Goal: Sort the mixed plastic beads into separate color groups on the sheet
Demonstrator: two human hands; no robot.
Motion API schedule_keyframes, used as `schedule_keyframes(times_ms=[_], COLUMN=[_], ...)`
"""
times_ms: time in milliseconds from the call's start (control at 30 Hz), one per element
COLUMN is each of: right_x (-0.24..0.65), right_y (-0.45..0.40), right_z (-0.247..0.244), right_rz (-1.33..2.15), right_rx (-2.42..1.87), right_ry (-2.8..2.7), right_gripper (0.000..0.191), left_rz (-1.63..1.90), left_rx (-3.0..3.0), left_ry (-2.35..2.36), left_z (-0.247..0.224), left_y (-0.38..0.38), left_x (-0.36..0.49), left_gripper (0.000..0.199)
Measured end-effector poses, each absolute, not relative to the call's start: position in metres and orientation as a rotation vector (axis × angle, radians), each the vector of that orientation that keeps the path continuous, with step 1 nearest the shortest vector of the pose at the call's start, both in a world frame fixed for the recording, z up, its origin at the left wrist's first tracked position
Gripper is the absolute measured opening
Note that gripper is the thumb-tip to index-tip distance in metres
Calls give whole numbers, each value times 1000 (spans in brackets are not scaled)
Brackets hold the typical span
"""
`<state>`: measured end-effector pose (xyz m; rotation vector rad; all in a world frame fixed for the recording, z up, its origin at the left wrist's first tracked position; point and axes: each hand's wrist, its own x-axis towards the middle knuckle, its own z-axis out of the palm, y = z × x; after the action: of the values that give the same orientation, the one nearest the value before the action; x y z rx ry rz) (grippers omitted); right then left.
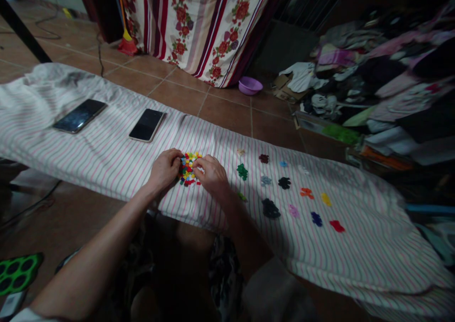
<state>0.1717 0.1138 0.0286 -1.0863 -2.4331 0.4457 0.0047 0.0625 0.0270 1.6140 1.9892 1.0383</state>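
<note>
A mixed pile of small coloured pieces [188,169] lies on the striped cloth [209,137] between my hands. My left hand [165,169] rests at the pile's left edge, its fingers curled together; what they hold, if anything, is too small to name. At the right side of the pile, my right hand [211,173] has thumb and fingers pinched, and any piece between them is hidden. Separate single-colour heaps sit to the right, among them green [242,171], black [270,209], orange [306,193], yellow [326,199] and red [337,226].
Two phones lie on the cloth at the left, one farther out [80,116] and one nearer the pile [147,125]. Beyond the cloth's far edge, a purple basin [250,85] stands on the tiled floor beside a floral curtain [206,23]. Clothes are heaped at the right.
</note>
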Motion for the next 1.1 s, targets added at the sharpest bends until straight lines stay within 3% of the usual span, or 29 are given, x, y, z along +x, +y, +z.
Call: schedule_keyframes(times_ms=[267,600,1100], right_x=[174,181,204], right_y=[117,121,127], right_z=[31,29,31], right_rz=[922,1504,1431], right_rx=[-1090,-1034,-1153], right_ry=[-2087,-1573,-1445], right_gripper=[9,26,32], left_rz=[1049,1048,988], left_rx=[1607,1629,1601], left_ry=[1982,1991,2058], left_z=[25,24,25], left_y=[63,63,64], left_x=[2,2,2], left_gripper=[31,31,34])
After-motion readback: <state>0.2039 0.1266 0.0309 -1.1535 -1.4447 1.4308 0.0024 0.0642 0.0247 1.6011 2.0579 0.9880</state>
